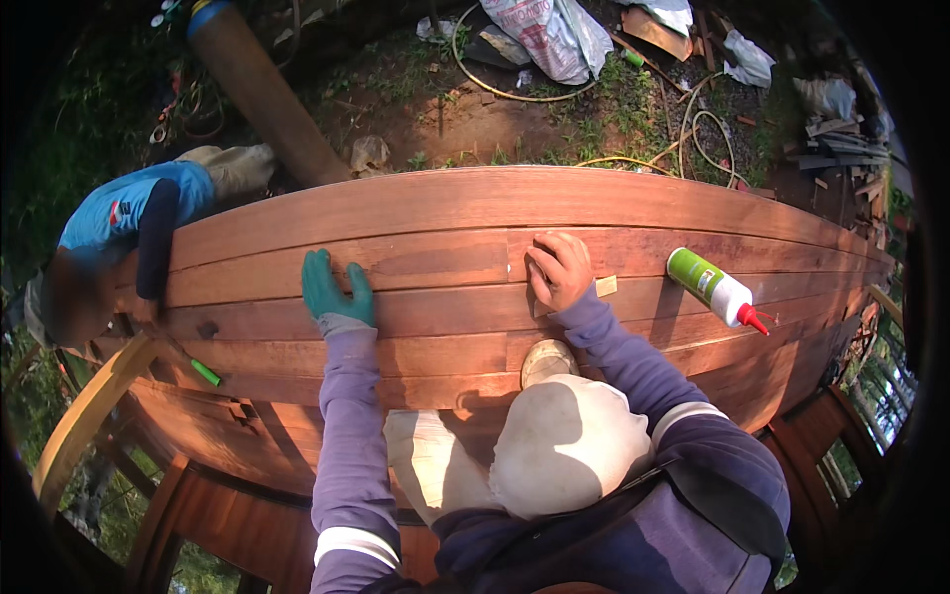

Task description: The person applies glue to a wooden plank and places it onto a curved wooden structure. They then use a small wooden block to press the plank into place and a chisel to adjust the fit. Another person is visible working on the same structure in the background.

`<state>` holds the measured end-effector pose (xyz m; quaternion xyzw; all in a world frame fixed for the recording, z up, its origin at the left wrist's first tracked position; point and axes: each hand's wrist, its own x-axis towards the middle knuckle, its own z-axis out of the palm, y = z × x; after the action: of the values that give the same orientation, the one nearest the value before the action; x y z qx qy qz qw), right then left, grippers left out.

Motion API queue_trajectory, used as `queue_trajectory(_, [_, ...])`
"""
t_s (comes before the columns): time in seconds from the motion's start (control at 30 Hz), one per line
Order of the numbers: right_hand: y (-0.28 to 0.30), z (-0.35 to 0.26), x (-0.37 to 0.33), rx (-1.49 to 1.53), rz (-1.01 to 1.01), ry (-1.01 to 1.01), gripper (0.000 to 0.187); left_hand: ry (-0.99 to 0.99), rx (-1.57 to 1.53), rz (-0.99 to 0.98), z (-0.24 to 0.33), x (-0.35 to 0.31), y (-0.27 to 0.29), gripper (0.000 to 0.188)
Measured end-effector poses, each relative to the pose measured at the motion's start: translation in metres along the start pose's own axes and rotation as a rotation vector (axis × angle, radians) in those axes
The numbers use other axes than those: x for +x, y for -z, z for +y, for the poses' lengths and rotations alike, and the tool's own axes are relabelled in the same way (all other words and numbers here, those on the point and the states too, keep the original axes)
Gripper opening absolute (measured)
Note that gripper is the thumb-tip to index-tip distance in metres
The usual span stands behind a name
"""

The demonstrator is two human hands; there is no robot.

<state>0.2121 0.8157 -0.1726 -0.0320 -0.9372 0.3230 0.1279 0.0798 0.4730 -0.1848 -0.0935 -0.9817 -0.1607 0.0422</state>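
My left hand, in a green glove, lies flat on the reddish wooden planks with its thumb spread. To its right, my bare right hand rests on the boards beside a plank joint, its fingers curled under. Whatever is beneath those fingers is hidden. Just right of that wrist sits a small pale wood piece. Farther right, a white squeeze bottle with a green label lies on the planks, its red nozzle pointing toward the lower right.
At the left edge another person in a blue shirt leans over the planks, near a green-handled tool. My light-trousered knee is over the boards. Wooden chairs stand at the near side. Beyond lie a hose and sacks.
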Motion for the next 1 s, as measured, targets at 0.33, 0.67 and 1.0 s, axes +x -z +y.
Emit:
queue_trajectory(0.33, [-0.015,0.018,0.027,-0.094,-0.05,-0.014,0.06,0.086,0.234,-0.19,0.015,-0.012,-0.037,0.08])
queue_trajectory(0.67, [-0.006,0.027,0.027,-0.006,-0.098,-0.058,0.049,0.111,0.209,-0.224,0.02,-0.01,-0.032,0.08])
queue_trajectory(1.0, [-0.012,0.016,0.04,-0.071,-0.052,-0.048,0.052,0.125,0.193,-0.247,0.022,-0.011,-0.03,0.083])
